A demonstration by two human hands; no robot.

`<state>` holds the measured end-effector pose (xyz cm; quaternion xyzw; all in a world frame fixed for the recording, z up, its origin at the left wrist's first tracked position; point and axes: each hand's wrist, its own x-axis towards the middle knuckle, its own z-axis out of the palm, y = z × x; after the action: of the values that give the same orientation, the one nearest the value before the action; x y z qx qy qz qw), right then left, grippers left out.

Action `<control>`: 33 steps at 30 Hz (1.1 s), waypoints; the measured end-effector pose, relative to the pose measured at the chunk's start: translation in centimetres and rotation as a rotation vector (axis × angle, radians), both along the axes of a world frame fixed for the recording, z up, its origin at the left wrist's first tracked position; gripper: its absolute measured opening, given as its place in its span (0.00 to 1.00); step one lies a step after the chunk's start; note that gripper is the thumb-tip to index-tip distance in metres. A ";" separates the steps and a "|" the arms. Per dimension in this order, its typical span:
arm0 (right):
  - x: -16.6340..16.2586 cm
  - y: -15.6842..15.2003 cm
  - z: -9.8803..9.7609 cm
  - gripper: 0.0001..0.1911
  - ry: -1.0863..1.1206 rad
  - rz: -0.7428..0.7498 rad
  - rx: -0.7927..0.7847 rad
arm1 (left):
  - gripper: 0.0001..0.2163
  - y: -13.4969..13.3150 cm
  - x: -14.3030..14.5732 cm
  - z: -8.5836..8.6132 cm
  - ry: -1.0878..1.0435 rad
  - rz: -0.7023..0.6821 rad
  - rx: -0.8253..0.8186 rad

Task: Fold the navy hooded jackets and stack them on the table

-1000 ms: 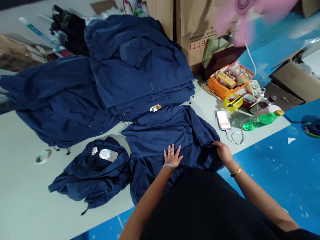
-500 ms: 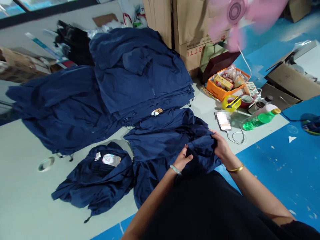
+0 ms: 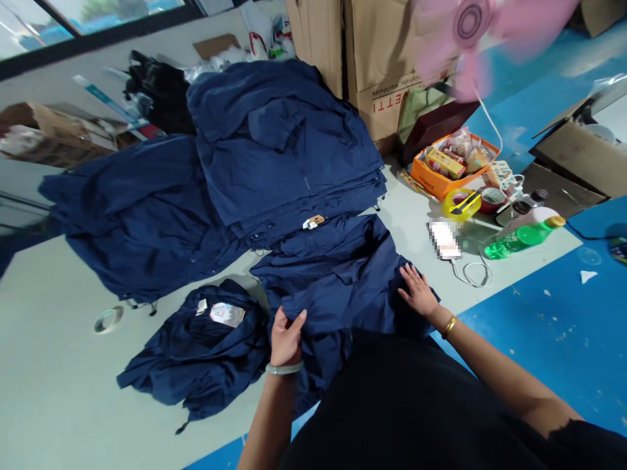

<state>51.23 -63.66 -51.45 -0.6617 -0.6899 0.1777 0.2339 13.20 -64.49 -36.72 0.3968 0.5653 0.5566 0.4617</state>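
A navy jacket (image 3: pixel 353 281) lies on the table right in front of me, partly hidden below by my dark top. At its near left part, my left hand (image 3: pixel 287 339) is closed on the cloth, thumb against fingers. My right hand (image 3: pixel 418 290) rests flat on the jacket's right side with its fingers spread. To the left lies a crumpled navy jacket (image 3: pixel 206 359) with a printed hang tag (image 3: pixel 228 314) at its collar. A brown and white tag (image 3: pixel 313 222) shows just beyond the jacket under my hands.
Stacked navy jackets (image 3: pixel 294 156) and another navy pile (image 3: pixel 147 215) cover the back of the table. On the right are a phone (image 3: pixel 445 239) on a cable, a green bottle (image 3: pixel 524 238), yellow tape (image 3: pixel 460 203) and an orange snack box (image 3: pixel 441 186). A pink fan (image 3: pixel 473 26) spins behind.
My left hand has moved left along the jacket and closed on its cloth. My right hand has gone from gripping the right edge to lying flat. The jacket looks flatter.
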 end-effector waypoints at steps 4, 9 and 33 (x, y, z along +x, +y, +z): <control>-0.4 0.4 -0.3 0.34 -0.198 0.072 0.012 | 0.25 -0.7 -0.9 1.2 0.064 -0.016 -0.022; 0.0 2.0 1.0 0.31 -0.261 0.028 0.087 | 0.21 -1.3 -0.1 3.3 0.138 -0.058 0.046; -2.1 20.9 8.7 0.31 -0.289 0.367 -0.068 | 0.21 3.9 -7.7 -9.9 0.357 0.290 -0.332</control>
<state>49.14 -42.77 -42.80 -0.5511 -0.8186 0.1438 0.0742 5.46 -60.62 -46.62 0.3225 0.7718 0.4381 0.3293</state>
